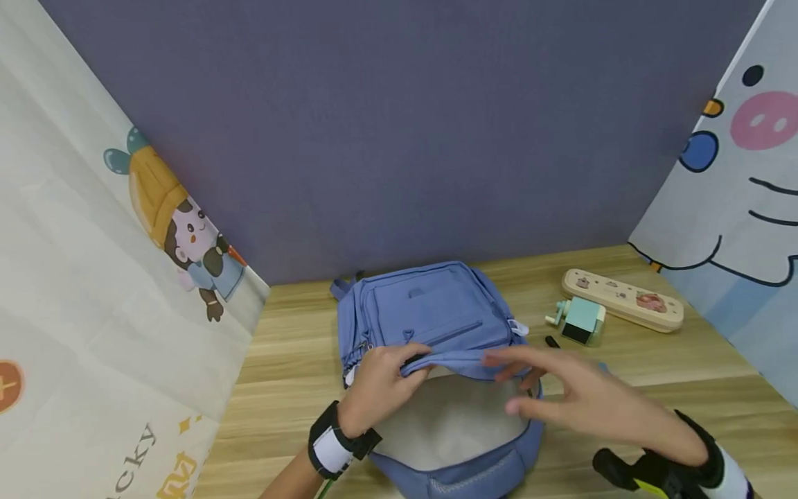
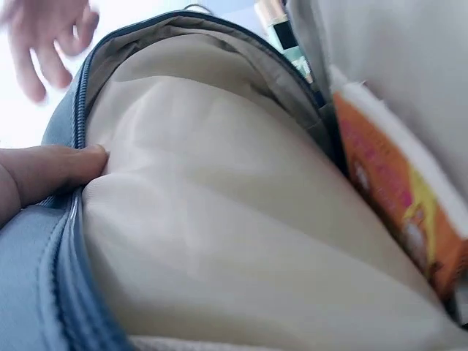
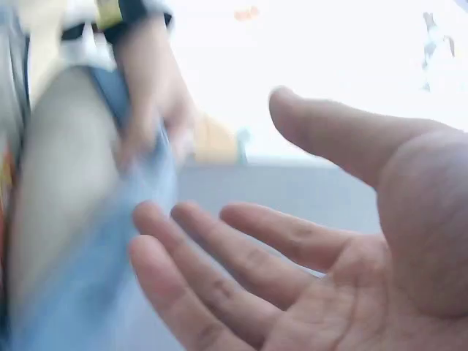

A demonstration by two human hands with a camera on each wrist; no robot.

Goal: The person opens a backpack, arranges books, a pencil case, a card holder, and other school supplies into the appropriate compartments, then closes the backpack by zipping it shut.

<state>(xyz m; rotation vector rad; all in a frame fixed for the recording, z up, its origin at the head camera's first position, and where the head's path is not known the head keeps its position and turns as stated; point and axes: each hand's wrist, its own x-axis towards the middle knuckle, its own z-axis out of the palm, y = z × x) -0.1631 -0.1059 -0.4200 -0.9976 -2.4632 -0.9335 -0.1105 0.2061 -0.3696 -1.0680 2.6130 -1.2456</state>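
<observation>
A blue backpack (image 1: 430,305) lies on the table with its main compartment unzipped, showing a pale beige lining (image 2: 197,183). My left hand (image 1: 380,388) grips the front panel's zippered edge, with the thumb on the inner side. Over the right side of the opening hovers my right hand (image 1: 555,388), its fingers spread and apart from the bag. The right wrist view shows that hand's palm (image 3: 344,300) holding nothing. Inside the bag, an orange printed item with pale edges (image 2: 395,183), perhaps a book or packet, stands against the back wall; part of it is hidden.
To the right of the backpack lie a teal crank pencil sharpener (image 1: 582,319) and a beige pencil case (image 1: 623,299) with small printed pictures. A small dark object (image 1: 551,342) rests near the sharpener. Beyond the wooden table (image 1: 280,346) rises a dark grey-blue panel (image 1: 405,138).
</observation>
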